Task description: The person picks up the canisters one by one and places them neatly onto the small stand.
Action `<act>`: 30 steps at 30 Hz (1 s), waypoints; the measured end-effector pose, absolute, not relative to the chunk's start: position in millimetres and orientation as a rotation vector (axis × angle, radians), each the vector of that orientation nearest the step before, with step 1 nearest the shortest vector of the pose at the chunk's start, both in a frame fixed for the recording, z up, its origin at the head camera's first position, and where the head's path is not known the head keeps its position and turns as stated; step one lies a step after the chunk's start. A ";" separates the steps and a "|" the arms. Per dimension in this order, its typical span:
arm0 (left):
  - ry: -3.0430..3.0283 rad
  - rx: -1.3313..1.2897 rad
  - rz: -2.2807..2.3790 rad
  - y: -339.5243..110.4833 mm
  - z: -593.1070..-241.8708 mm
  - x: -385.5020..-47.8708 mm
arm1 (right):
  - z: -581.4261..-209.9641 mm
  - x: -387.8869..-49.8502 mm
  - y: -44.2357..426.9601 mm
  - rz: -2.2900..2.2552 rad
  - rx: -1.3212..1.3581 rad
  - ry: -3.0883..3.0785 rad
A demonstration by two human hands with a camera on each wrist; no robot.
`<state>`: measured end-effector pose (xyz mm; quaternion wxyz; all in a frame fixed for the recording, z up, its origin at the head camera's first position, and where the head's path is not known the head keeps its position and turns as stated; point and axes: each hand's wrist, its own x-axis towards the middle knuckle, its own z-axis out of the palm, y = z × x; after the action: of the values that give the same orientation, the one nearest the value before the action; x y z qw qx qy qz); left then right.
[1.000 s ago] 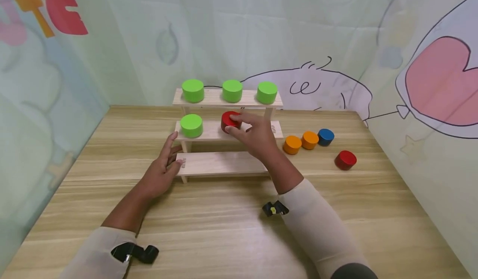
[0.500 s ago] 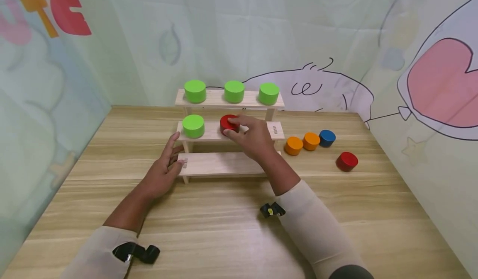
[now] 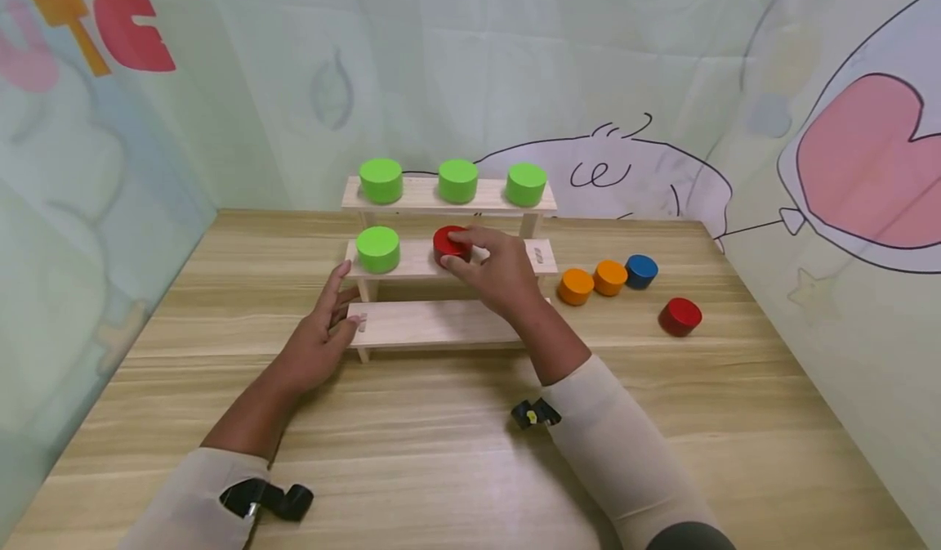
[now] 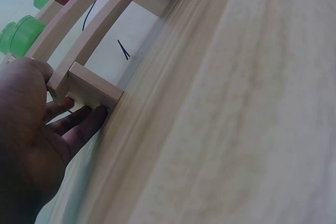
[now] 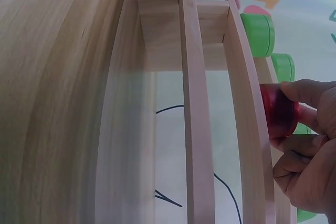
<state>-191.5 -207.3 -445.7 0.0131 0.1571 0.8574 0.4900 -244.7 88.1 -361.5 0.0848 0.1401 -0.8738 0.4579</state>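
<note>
A three-step wooden rack (image 3: 441, 321) stands on the table. In the head view, my right hand (image 3: 507, 270) pinches a red cylinder block (image 3: 450, 246) between thumb and fingers on the middle step. The right wrist view shows that red block (image 5: 279, 111) standing on the board, its base at the surface. To its left on the same step sits a green cylinder block (image 3: 378, 250). My left hand (image 3: 314, 346) rests against the rack's left end, thumb by the lowest step. In the left wrist view, its fairly straight fingers (image 4: 86, 129) touch the end panel.
Three green blocks (image 3: 457, 181) stand in a row on the top step. Right of the rack, on the table (image 3: 412, 452), are two orange blocks (image 3: 576, 287), a blue block (image 3: 642, 271) and another red block (image 3: 680, 316). A printed cloth (image 3: 412, 60) hangs behind.
Over the last second, my right hand has shifted the red block slightly left and toward the front on the middle step. My left hand has stayed at the rack's end.
</note>
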 end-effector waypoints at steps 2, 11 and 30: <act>2.670 0.491 1.530 -207.3 -446.1 -191.5 | -362.2 -244.8 88.1 1.368 0.416 -2.603; 2.666 0.499 1.533 -207.3 -448.8 -191.1 | -359.9 -237.4 92.9 1.446 0.372 -2.567; 2.688 0.500 1.518 -207.4 -446.8 -192.2 | -354.1 -218.2 159.8 1.314 0.326 -2.609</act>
<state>-192.2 -207.4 -446.8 0.0071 0.1597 0.8596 0.4853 -218.2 159.8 -354.1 0.1009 0.1104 -0.8830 0.4448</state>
